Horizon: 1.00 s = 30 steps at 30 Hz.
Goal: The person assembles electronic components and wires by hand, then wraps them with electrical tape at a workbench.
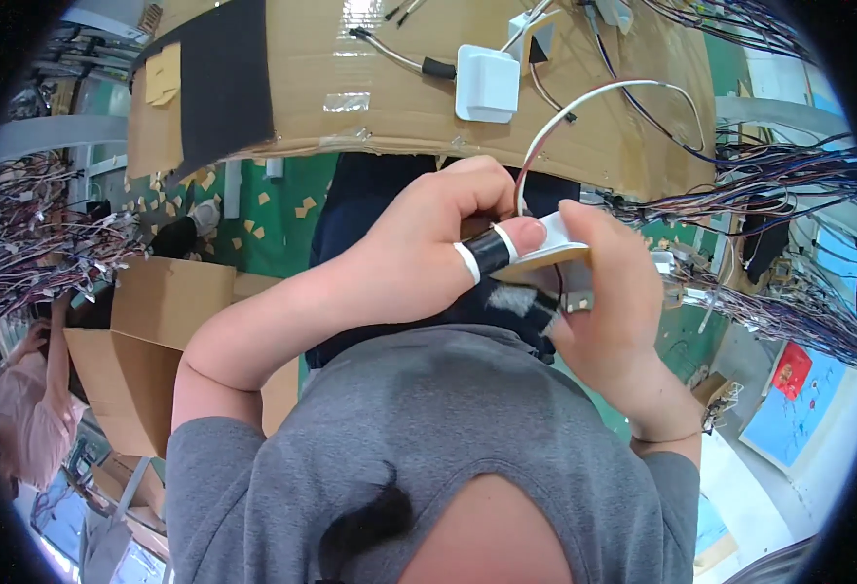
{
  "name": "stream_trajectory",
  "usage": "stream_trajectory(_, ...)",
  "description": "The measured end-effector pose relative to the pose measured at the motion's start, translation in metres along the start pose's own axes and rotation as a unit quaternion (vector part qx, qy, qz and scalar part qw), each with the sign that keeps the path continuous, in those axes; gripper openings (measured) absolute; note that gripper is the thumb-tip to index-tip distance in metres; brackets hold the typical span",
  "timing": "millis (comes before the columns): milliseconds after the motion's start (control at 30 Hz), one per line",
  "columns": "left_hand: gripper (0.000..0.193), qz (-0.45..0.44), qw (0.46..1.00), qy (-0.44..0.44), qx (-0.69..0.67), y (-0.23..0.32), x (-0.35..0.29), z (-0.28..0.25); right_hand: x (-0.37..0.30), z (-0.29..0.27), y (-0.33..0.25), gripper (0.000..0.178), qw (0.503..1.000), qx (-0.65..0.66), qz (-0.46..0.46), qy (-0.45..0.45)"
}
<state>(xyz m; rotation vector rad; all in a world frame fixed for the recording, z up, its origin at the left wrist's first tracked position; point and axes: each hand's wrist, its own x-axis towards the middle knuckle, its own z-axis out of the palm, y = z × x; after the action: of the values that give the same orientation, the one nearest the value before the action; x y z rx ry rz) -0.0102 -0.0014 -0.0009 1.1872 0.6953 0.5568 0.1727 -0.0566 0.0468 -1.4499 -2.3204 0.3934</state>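
Note:
In front of my waist, a white plastic piece (553,232) with a tan lower edge is held between both hands. My left hand (448,219) is closed on its left side, thumb pressed on top; black and white tape wraps that thumb. My right hand (615,282) pinches its right end, with the fingertips at the upper corner. A white and brown cable (570,105) rises from beside the left fingers and loops over the cardboard. Under the piece, a dark wire and something black and grey show near my right thumb; I cannot tell what the latter is.
A cardboard-covered table (399,107) bears a white square housing (488,86) with a black-sleeved cable, and a black sheet (226,88). Wire bundles (769,200) hang at right and left. An open cardboard box (122,360) stands at left, near another person (34,409). Scraps litter the green floor.

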Motion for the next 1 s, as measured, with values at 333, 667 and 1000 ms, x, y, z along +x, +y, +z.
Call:
stream_trajectory(333,0.023,0.229,0.956,0.034,0.180,0.004,-0.013,-0.016,0.017,-0.001,0.005,0.053,0.733,0.619,0.251,-0.132)
stream_trajectory(667,0.025,0.118,0.992,-0.040,0.030,0.016,-0.021,-0.015,0.005,0.010,0.006,0.038,0.510,0.779,0.334,-0.148)
stream_trajectory(1000,0.012,0.056,0.982,-0.049,0.171,0.005,-0.026,-0.025,-0.011,0.020,0.002,0.039,0.718,0.620,0.315,-0.023)
